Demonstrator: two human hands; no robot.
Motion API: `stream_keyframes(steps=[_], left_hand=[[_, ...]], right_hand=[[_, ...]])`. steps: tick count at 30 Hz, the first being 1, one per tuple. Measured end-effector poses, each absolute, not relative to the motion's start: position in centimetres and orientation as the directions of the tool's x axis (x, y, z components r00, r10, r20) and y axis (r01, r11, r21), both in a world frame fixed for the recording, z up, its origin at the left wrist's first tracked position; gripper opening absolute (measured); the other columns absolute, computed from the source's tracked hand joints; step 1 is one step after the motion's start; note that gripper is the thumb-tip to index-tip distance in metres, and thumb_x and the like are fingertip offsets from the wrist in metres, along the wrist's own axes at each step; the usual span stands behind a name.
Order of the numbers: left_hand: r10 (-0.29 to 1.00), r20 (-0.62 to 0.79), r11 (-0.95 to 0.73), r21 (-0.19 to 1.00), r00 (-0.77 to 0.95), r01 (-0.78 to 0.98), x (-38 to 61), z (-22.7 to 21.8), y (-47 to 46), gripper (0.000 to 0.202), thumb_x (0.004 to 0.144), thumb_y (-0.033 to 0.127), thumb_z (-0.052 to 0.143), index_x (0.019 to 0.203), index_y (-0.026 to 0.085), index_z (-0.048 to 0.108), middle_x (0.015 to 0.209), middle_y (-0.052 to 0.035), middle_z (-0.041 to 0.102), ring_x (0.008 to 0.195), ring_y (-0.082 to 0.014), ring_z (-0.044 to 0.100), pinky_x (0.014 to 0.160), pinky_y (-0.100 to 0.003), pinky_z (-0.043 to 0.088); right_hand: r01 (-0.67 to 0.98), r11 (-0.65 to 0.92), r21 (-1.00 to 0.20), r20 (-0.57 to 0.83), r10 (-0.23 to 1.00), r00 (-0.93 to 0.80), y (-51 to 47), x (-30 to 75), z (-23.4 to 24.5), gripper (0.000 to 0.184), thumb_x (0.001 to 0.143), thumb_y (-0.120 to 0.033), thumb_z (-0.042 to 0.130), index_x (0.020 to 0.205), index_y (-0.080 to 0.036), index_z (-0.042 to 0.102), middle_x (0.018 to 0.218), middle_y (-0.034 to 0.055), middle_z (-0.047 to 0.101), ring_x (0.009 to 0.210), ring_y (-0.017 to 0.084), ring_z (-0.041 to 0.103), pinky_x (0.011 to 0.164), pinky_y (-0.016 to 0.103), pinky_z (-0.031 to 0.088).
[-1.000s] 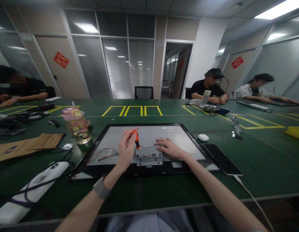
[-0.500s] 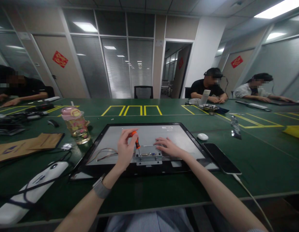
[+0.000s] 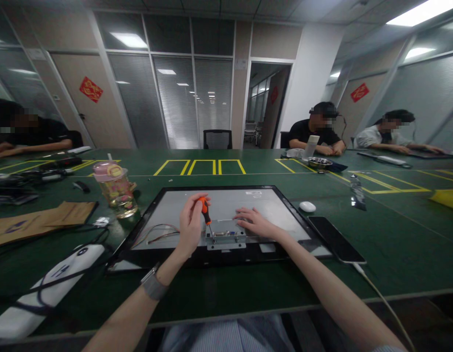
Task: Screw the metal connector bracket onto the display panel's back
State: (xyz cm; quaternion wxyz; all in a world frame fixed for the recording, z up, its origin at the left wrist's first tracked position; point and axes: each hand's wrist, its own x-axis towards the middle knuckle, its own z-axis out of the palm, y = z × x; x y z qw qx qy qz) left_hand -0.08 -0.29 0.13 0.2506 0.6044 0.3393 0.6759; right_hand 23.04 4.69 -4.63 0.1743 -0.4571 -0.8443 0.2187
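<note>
1. Left hand: thumb and fingers curled round the handle of an orange-and-black screwdriver; shaft slanted down to the left end of a metal connector bracket. Tip too small to tell if seated.
2. Right hand: gripped nothing; fingers loosely spread, palm down, fingertips at the bracket's right side.
3. Bracket sat on the back of a flat display panel, toward its near edge, video ports facing the worker. Screw work looked partway to me; whether in or out, and how many remained, I could not tell.
4. Wire bundle lay loosely on the panel, left of the bracket; its connection was unclear.
5. Panel lay flat on a green table. Smartphone just right of it; pink-lidded bottle to the left.
</note>
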Motion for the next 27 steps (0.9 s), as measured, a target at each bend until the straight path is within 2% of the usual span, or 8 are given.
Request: stream_keyframes(steps=[5, 8, 12, 15, 18, 21, 24, 27], left_hand=[[0.684, 0.711, -0.687, 0.703, -0.165, 0.182, -0.24, 0.00, -0.08, 0.016, 0.081, 0.030, 0.057, 0.091, 0.019, 0.063, 0.094, -0.0045, 0.053, 0.083, -0.0148, 0.054, 0.073, -0.025, 0.046], [0.702, 0.692, -0.666, 0.721, -0.168, 0.191, -0.24, 0.12, -0.22, 0.018, 0.085, 0.030, 0.051, 0.095, 0.019, 0.062, 0.089, -0.0039, 0.055, 0.079, -0.0140, 0.055, 0.073, -0.025, 0.045], [0.753, 0.643, -0.635, 0.766, -0.140, 0.102, -0.19, 0.21, -0.34, 0.026, 0.091, 0.032, 0.039, 0.101, 0.018, 0.060, 0.088, -0.0045, 0.059, 0.081, -0.0153, 0.057, 0.075, -0.027, 0.045], [0.730, 0.669, -0.657, 0.743, -0.137, 0.127, -0.19, 0.09, -0.24, 0.023, 0.086, 0.033, 0.048, 0.095, 0.019, 0.063, 0.093, -0.0049, 0.055, 0.082, -0.0154, 0.055, 0.074, -0.026, 0.045], [0.717, 0.686, -0.669, 0.726, -0.121, 0.158, -0.18, 0.04, -0.19, 0.018, 0.082, 0.031, 0.056, 0.094, 0.019, 0.064, 0.091, -0.0032, 0.051, 0.074, -0.0126, 0.053, 0.069, -0.024, 0.045], [0.730, 0.676, -0.657, 0.734, -0.100, 0.170, -0.15, 0.14, -0.24, 0.020, 0.086, 0.030, 0.050, 0.099, 0.019, 0.061, 0.087, -0.0029, 0.053, 0.075, -0.0128, 0.053, 0.072, -0.025, 0.044], [0.764, 0.637, -0.629, 0.770, -0.098, 0.104, -0.14, 0.21, -0.22, 0.026, 0.091, 0.031, 0.039, 0.104, 0.018, 0.058, 0.087, -0.0038, 0.058, 0.079, -0.0146, 0.056, 0.075, -0.027, 0.044], [0.744, 0.658, -0.647, 0.753, -0.119, 0.119, -0.14, 0.22, -0.18, 0.026, 0.089, 0.033, 0.042, 0.097, 0.018, 0.061, 0.091, -0.0048, 0.057, 0.085, -0.0160, 0.056, 0.078, -0.027, 0.044]], right_hand=[[0.695, 0.491, -0.525, 0.100, 0.847, -0.522, 4.61, 23.08, -4.62, 0.045, 0.086, -0.054, 0.035, 0.118, -0.030, 0.056, 0.138, 0.0047, 0.043, 0.131, 0.028, 0.029, 0.108, 0.052, 0.005], [0.687, 0.507, -0.520, 0.118, 0.839, -0.531, 4.47, 22.99, -4.58, 0.047, 0.086, -0.054, 0.034, 0.118, -0.028, 0.056, 0.137, 0.0057, 0.043, 0.131, 0.028, 0.030, 0.108, 0.051, 0.008], [0.663, 0.529, -0.530, 0.148, 0.827, -0.542, 4.28, 22.78, -4.57, 0.050, 0.087, -0.054, 0.034, 0.120, -0.024, 0.055, 0.137, 0.0073, 0.044, 0.130, 0.025, 0.032, 0.109, 0.043, 0.018], [0.649, 0.538, -0.538, 0.160, 0.821, -0.548, 4.12, 22.65, -4.54, 0.049, 0.088, -0.051, 0.032, 0.122, -0.021, 0.052, 0.137, 0.0083, 0.043, 0.129, 0.024, 0.034, 0.108, 0.041, 0.022], [0.648, 0.537, -0.540, 0.155, 0.820, -0.550, 4.00, 22.57, -4.47, 0.049, 0.089, -0.050, 0.031, 0.123, -0.020, 0.051, 0.137, 0.0093, 0.042, 0.128, 0.023, 0.036, 0.107, 0.040, 0.024], [0.651, 0.534, -0.539, 0.150, 0.821, -0.550, 3.99, 22.54, -4.43, 0.048, 0.089, -0.049, 0.032, 0.122, -0.020, 0.052, 0.137, 0.0098, 0.042, 0.125, 0.023, 0.039, 0.106, 0.040, 0.026], [0.652, 0.532, -0.540, 0.153, 0.824, -0.546, 4.05, 22.58, -4.46, 0.049, 0.089, -0.049, 0.032, 0.122, -0.020, 0.052, 0.137, 0.0099, 0.042, 0.125, 0.024, 0.040, 0.106, 0.040, 0.027], [0.651, 0.539, -0.535, 0.154, 0.819, -0.553, 4.13, 22.65, -4.53, 0.050, 0.089, -0.049, 0.032, 0.123, -0.018, 0.052, 0.137, 0.0107, 0.042, 0.125, 0.024, 0.040, 0.106, 0.039, 0.027]])
